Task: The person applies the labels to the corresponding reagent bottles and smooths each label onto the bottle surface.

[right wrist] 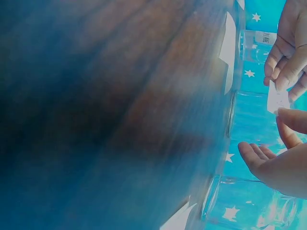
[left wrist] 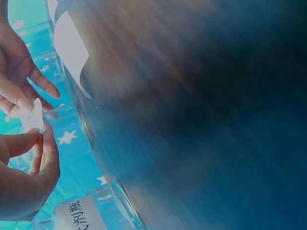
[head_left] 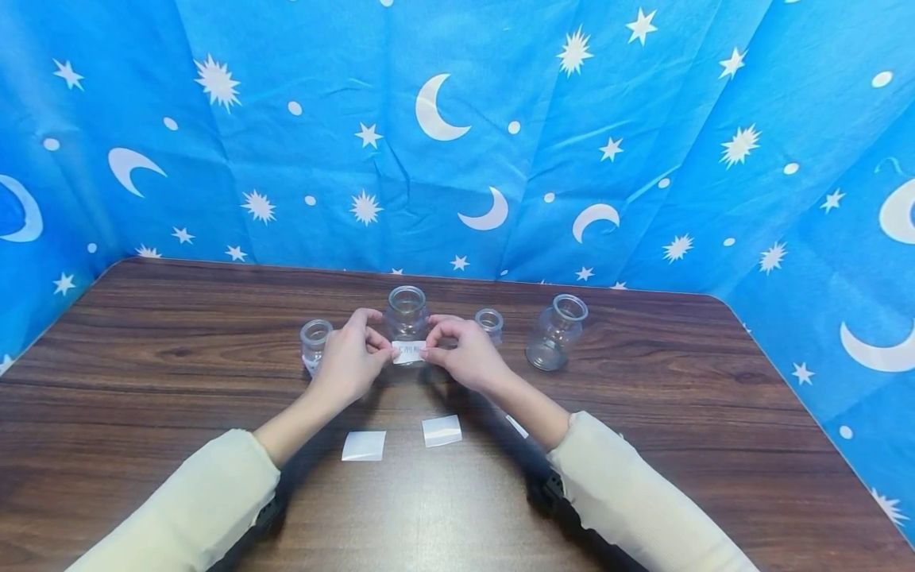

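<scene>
Label (head_left: 409, 352), white and printed, is held between two hands right in front of the middle jar (head_left: 407, 310); from here I can't tell whether it touches the glass. The left hand (head_left: 350, 357) pinches one end, thumb and finger closed on it. The right hand (head_left: 468, 353) pinches the other end likewise, its remaining fingers held out loosely. Left of the middle jar is a small jar with printing (head_left: 315, 342), partly covered by the left hand. Just right of the middle jar, a second small jar (head_left: 489, 320) stands behind the right hand, its lower part hidden; farther right, a large jar (head_left: 557, 332) stands unobstructed. On the wooden table (head_left: 643, 413), nearer the person than the middle jar, lie a left slip (head_left: 364, 446), a centre slip (head_left: 442, 430) and a third slip (head_left: 517, 426), partly covered by the right forearm (head_left: 529, 397). Behind the middle jar hangs a blue cloth (head_left: 500, 159) with moons and stars.
</scene>
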A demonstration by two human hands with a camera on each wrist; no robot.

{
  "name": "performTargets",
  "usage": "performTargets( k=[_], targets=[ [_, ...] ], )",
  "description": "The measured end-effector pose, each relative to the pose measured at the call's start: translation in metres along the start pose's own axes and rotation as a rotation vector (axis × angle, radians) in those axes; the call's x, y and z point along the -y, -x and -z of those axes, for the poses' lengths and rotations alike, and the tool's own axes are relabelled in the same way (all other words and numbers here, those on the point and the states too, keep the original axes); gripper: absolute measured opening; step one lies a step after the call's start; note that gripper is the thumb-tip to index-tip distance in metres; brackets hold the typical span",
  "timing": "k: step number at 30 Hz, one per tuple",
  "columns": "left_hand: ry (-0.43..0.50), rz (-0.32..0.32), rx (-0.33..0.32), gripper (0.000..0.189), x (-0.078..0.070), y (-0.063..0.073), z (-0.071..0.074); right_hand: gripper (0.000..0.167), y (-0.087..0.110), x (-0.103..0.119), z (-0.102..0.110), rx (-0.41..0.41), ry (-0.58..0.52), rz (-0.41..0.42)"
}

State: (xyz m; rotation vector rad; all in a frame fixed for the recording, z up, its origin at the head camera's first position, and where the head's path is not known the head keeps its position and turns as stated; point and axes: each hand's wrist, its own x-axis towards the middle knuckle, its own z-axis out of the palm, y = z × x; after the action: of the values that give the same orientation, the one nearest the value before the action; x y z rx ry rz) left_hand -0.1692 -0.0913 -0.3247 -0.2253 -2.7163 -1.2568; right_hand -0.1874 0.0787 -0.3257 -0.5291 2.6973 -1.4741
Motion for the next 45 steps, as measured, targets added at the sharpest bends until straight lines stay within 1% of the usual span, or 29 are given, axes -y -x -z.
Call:
performTargets(
  k=[3, 13, 19, 22, 26, 31, 37, 42, 45],
  targets=[
    [-0.005, 0.001, 0.005, 0.044, 0.0005, -0.0001, -0.0001, 0.012, -0.0005, 0.0007, -0.0005, -0.008, 0.018, 0.004],
    [-0.014, -0.027, 0.017, 0.043, 0.0022, 0.0011, 0.0011, 0.011, 0.0015, 0.0015, -0.0022, -0.049, 0.089, 0.053],
    [-0.049, -0.054, 0.014, 0.041, 0.0026, 0.0019, 0.0014, 0.014, 0.0024, 0.002, -0.0018, -0.073, 0.122, 0.063],
    [-0.069, -0.071, 0.013, 0.041, 0.0025, 0.0024, 0.0021, 0.015, 0.0031, 0.0023, -0.001, -0.078, 0.115, 0.056],
    [-0.095, -0.093, 0.025, 0.045, 0.0027, 0.0027, 0.0036, 0.025, 0.004, 0.0025, 0.0004, -0.07, 0.087, 0.039],
    [-0.14, -0.119, 0.05, 0.05, 0.0042, 0.0012, 0.0041, 0.04, 0.0037, 0.0016, 0.001, -0.066, 0.091, 0.072],
    [-0.2, -0.164, 0.054, 0.054, 0.0055, 0.0006, 0.003, 0.041, 0.0022, 0.0015, 0.0004, -0.068, 0.128, 0.076],
    [-0.194, -0.169, 0.062, 0.054, 0.0049, 0.0, 0.0034, 0.043, 0.002, 0.0029, 0.0002, -0.072, 0.162, 0.052],
    [-0.192, -0.177, 0.071, 0.053, 0.0045, -0.0003, 0.0044, 0.044, 0.0024, 0.0034, 0.0001, -0.076, 0.192, 0.059]
  ],
)
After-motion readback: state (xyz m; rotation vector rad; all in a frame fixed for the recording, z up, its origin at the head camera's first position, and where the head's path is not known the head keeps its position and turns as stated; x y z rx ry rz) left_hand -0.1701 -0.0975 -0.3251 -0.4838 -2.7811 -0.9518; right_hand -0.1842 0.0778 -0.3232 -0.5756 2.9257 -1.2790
